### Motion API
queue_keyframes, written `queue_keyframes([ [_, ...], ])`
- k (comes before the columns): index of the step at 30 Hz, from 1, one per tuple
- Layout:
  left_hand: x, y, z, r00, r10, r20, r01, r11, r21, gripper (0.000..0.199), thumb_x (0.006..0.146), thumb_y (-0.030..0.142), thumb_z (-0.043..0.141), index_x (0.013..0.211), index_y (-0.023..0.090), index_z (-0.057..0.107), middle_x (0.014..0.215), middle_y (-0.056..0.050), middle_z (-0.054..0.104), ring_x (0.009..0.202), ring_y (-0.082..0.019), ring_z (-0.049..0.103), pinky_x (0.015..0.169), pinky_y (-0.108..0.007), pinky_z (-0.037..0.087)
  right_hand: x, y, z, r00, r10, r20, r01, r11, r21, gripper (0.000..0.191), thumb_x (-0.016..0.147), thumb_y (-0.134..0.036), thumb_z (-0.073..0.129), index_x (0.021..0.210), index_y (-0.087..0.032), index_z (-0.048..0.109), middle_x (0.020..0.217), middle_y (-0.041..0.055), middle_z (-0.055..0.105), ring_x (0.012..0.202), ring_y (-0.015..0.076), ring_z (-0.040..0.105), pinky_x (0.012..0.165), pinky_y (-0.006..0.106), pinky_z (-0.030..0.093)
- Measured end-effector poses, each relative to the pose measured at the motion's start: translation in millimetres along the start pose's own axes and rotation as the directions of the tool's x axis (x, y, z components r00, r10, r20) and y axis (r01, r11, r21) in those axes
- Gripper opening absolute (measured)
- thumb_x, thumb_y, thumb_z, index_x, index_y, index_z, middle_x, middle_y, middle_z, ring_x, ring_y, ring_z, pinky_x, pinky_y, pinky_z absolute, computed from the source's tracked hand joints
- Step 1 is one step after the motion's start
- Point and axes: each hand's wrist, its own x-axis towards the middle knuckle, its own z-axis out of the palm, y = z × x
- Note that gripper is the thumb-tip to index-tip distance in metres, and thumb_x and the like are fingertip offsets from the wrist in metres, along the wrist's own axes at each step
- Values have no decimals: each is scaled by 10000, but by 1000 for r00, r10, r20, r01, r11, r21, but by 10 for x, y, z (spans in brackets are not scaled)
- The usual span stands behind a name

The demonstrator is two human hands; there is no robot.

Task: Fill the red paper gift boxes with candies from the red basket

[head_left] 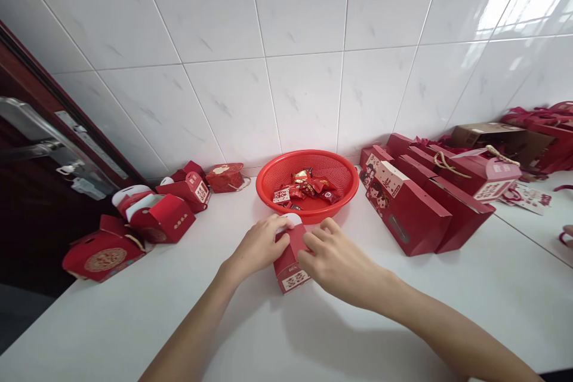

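A small red box with a white panel of characters stands on the white table in front of the basket, between my hands. My left hand grips the box's upper left side, its thumb on the top near a white rounded flap. On the right side of the same box, my right hand has its fingers curled and pressed against the upper edge; its fingertips are partly hidden. Just behind, a red plastic basket holds several wrapped red candies.
Several red boxes sit at the left, beside a dark door with a handle. Large red boxes and a brown carton stand at the right. Another person's fingers show at the right edge. A tiled wall rises behind.
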Motion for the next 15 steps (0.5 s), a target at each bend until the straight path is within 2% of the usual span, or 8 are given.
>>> queue_keyframes([
  [3, -10, -2, 0, 999, 27, 21, -27, 1000, -3, 307, 795, 180, 465, 1018, 256, 662, 1062, -20, 710, 938, -221, 668, 804, -322, 527, -9, -42, -69, 999, -7, 51, 9, 1000, -24, 249, 857, 25, 483, 718, -168, 553, 669, 27, 490, 645, 163, 376, 676, 346, 198],
  [10, -14, -23, 20, 1000, 31, -6, -31, 999, -30, 252, 799, 181, 458, 959, 248, 641, 1021, -20, 700, 918, -218, 663, 797, -323, 529, -29, -89, -73, 1000, -26, -9, 25, 996, -81, 251, 836, 7, 514, 662, -172, 539, 641, 25, 475, 676, 177, 407, 723, 369, 232],
  [15, -7, -14, -52, 994, 98, 45, -90, 985, -146, 193, 870, 257, 472, 965, 247, 640, 1059, -4, 717, 966, -215, 669, 823, -315, 531, -30, -103, -113, 997, -37, 63, 40, 998, -52, 254, 838, 17, 500, 672, -168, 548, 624, 16, 492, 638, 161, 396, 737, 370, 241],
])
